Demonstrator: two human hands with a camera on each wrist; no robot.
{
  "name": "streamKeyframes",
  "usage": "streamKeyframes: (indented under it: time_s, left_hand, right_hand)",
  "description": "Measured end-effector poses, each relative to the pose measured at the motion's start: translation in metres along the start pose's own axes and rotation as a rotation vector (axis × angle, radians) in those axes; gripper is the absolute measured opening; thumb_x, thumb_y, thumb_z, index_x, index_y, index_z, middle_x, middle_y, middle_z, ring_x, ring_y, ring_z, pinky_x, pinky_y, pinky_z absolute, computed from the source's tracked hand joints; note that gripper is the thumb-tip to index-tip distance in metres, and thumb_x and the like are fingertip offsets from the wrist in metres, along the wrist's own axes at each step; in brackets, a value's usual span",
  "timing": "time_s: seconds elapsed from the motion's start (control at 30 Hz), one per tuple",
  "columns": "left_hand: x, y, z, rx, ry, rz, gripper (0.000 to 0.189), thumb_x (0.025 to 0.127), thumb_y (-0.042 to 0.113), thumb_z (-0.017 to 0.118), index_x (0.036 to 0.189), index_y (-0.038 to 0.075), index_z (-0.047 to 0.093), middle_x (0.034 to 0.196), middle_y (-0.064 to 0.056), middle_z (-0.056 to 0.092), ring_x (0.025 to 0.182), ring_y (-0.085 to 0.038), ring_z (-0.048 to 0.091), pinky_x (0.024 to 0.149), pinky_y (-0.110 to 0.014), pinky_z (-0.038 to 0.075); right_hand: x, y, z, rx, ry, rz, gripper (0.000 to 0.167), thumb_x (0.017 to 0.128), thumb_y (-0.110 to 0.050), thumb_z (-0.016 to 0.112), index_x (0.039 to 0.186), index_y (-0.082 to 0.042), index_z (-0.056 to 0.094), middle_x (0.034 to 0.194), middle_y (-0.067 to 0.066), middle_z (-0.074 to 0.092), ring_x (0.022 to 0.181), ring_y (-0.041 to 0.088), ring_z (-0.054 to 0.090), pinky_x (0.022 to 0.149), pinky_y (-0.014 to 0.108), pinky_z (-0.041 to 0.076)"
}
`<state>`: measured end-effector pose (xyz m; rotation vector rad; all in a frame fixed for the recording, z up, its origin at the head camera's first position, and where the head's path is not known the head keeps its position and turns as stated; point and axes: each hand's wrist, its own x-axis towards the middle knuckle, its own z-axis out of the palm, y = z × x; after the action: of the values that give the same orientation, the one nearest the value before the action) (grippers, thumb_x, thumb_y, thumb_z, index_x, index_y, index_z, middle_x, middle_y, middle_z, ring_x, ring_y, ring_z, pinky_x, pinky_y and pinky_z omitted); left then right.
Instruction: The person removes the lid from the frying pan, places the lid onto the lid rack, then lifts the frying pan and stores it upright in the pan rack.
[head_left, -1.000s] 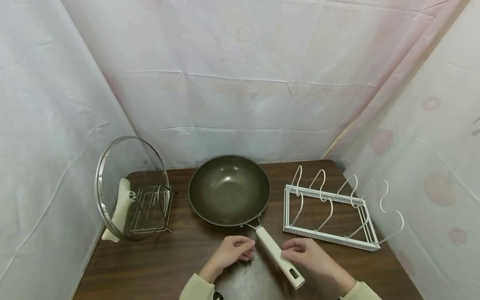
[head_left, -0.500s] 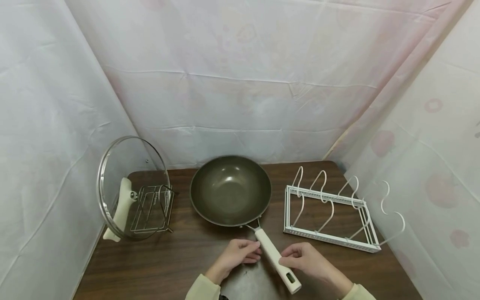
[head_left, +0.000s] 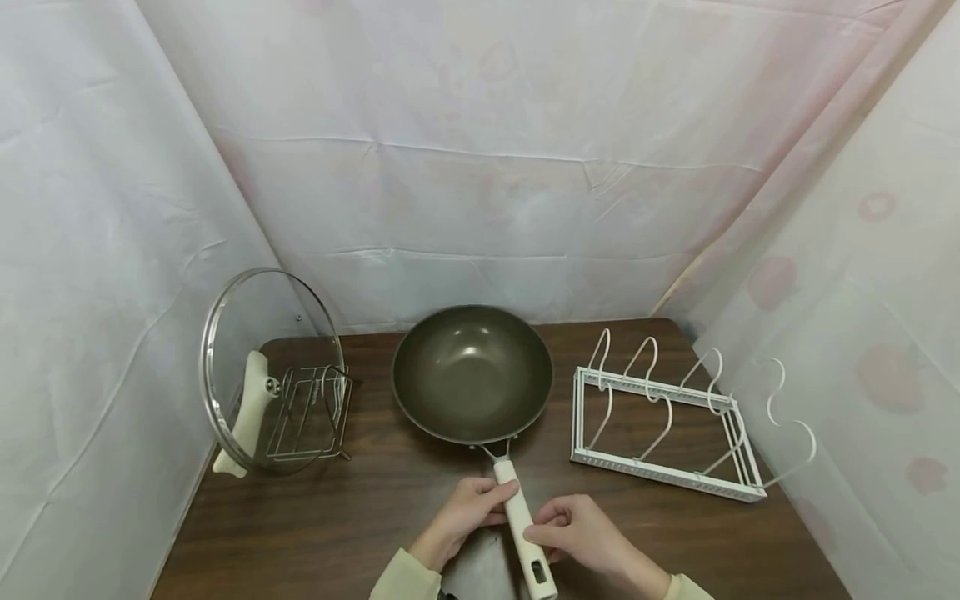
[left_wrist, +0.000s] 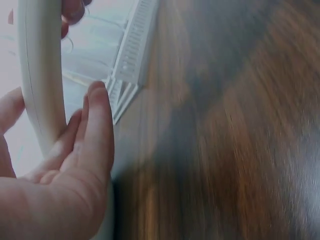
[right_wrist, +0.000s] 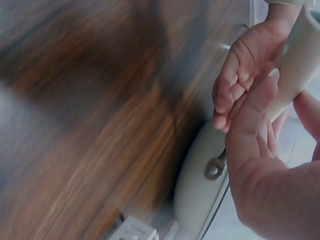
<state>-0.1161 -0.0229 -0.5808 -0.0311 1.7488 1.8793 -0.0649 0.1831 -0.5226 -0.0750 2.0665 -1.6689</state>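
Note:
In the head view a dark-lined wok [head_left: 472, 375] sits upright on the brown table, its cream handle [head_left: 519, 521] pointing toward me. My left hand [head_left: 467, 510] pinches the handle near the bowl, thumb on top and fingers below. Farther down the handle, my right hand [head_left: 581, 533] holds it from the right between thumb and fingers. The left wrist view has the handle [left_wrist: 42, 70] between thumb and fingers of the left hand [left_wrist: 65, 185]. In the right wrist view, the right hand [right_wrist: 270, 185] is around the handle's end, and the wok's pale outside [right_wrist: 195, 185] shows behind.
At the left a glass lid [head_left: 255, 408] with a cream grip leans upright by a small wire rack [head_left: 306, 417]. A white rack [head_left: 660, 475] with curved wire dividers stands at the right. Pale curtains [head_left: 480, 200] enclose the table [head_left: 375, 525] on three sides.
The wok's handle has swung left, and the bowl has shifted slightly right. My left hand has come onto the handle, thumb on top. My right hand has moved left along with the handle.

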Motion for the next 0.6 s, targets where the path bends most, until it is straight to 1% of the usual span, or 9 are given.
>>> streamKeyframes:
  time_s: [0.03, 0.13, 0.2, 0.27, 0.33, 0.4, 0.47, 0.6]
  left_hand:
    - [-0.001, 0.001, 0.001, -0.006, 0.008, -0.008, 0.043, 0.096, 0.036, 0.074, 0.108, -0.005, 0.073, 0.095, -0.006, 0.079, 0.087, -0.012, 0.075, 0.083, -0.031, 0.064]
    - [-0.006, 0.003, 0.004, -0.037, 0.024, -0.03, 0.044, 0.096, 0.037, 0.073, 0.109, -0.005, 0.071, 0.1, -0.011, 0.079, 0.087, -0.012, 0.075, 0.082, -0.029, 0.063]
    - [-0.008, 0.005, 0.006, -0.059, 0.023, -0.039, 0.045, 0.097, 0.037, 0.072, 0.111, -0.005, 0.068, 0.104, -0.015, 0.079, 0.089, -0.013, 0.075, 0.083, -0.029, 0.063]
    - [-0.01, 0.007, 0.009, -0.074, 0.013, -0.041, 0.047, 0.099, 0.037, 0.069, 0.115, -0.007, 0.064, 0.107, -0.017, 0.078, 0.092, -0.015, 0.075, 0.084, -0.029, 0.063]
    - [-0.011, 0.008, 0.011, -0.093, 0.005, -0.04, 0.049, 0.102, 0.035, 0.065, 0.121, -0.009, 0.06, 0.107, -0.017, 0.078, 0.095, -0.017, 0.076, 0.085, -0.03, 0.063]
    - [-0.012, 0.009, 0.012, -0.119, -0.001, -0.036, 0.049, 0.104, 0.033, 0.062, 0.125, -0.011, 0.057, 0.106, -0.017, 0.078, 0.096, -0.019, 0.076, 0.086, -0.032, 0.063]
    - [-0.013, 0.01, 0.013, -0.152, -0.006, -0.03, 0.047, 0.105, 0.03, 0.06, 0.126, -0.011, 0.055, 0.105, -0.017, 0.078, 0.094, -0.02, 0.077, 0.085, -0.033, 0.064]
    - [-0.013, 0.01, 0.012, -0.189, -0.027, -0.024, 0.042, 0.105, 0.029, 0.059, 0.122, -0.009, 0.056, 0.102, -0.014, 0.079, 0.092, -0.022, 0.079, 0.084, -0.035, 0.064]
  right_hand:
    - [0.0, -0.001, 0.002, 0.0, 0.003, 0.005, 0.026, 0.093, -0.019, 0.076, 0.099, 0.006, 0.071, 0.079, 0.009, 0.077, 0.066, 0.011, 0.07, 0.062, 0.026, 0.061]
    - [-0.001, -0.002, 0.005, -0.003, 0.003, 0.011, 0.027, 0.094, -0.021, 0.076, 0.099, 0.005, 0.072, 0.078, 0.007, 0.077, 0.066, 0.011, 0.069, 0.061, 0.027, 0.061]
    - [-0.002, -0.003, 0.004, -0.005, -0.002, 0.008, 0.027, 0.094, -0.022, 0.076, 0.098, 0.004, 0.072, 0.078, 0.009, 0.077, 0.066, 0.012, 0.07, 0.06, 0.027, 0.06]
    - [-0.003, -0.004, 0.0, -0.004, -0.001, 0.0, 0.028, 0.095, -0.022, 0.075, 0.099, 0.005, 0.072, 0.078, 0.013, 0.077, 0.066, 0.013, 0.071, 0.059, 0.028, 0.061]
    - [-0.005, -0.003, -0.008, -0.006, 0.013, -0.005, 0.03, 0.096, -0.022, 0.074, 0.1, 0.007, 0.072, 0.08, 0.016, 0.076, 0.066, 0.015, 0.072, 0.059, 0.03, 0.061]
    - [-0.007, -0.003, -0.018, -0.019, 0.045, -0.017, 0.03, 0.097, -0.021, 0.073, 0.103, 0.008, 0.071, 0.081, 0.018, 0.076, 0.066, 0.015, 0.072, 0.06, 0.032, 0.062]
    - [-0.01, -0.002, -0.03, -0.037, 0.09, -0.03, 0.03, 0.097, -0.02, 0.072, 0.105, 0.009, 0.071, 0.082, 0.019, 0.075, 0.067, 0.015, 0.072, 0.062, 0.033, 0.063]
    - [-0.018, -0.004, -0.055, -0.056, 0.204, -0.045, 0.032, 0.098, -0.018, 0.07, 0.111, 0.012, 0.068, 0.084, 0.021, 0.075, 0.069, 0.014, 0.072, 0.066, 0.034, 0.064]
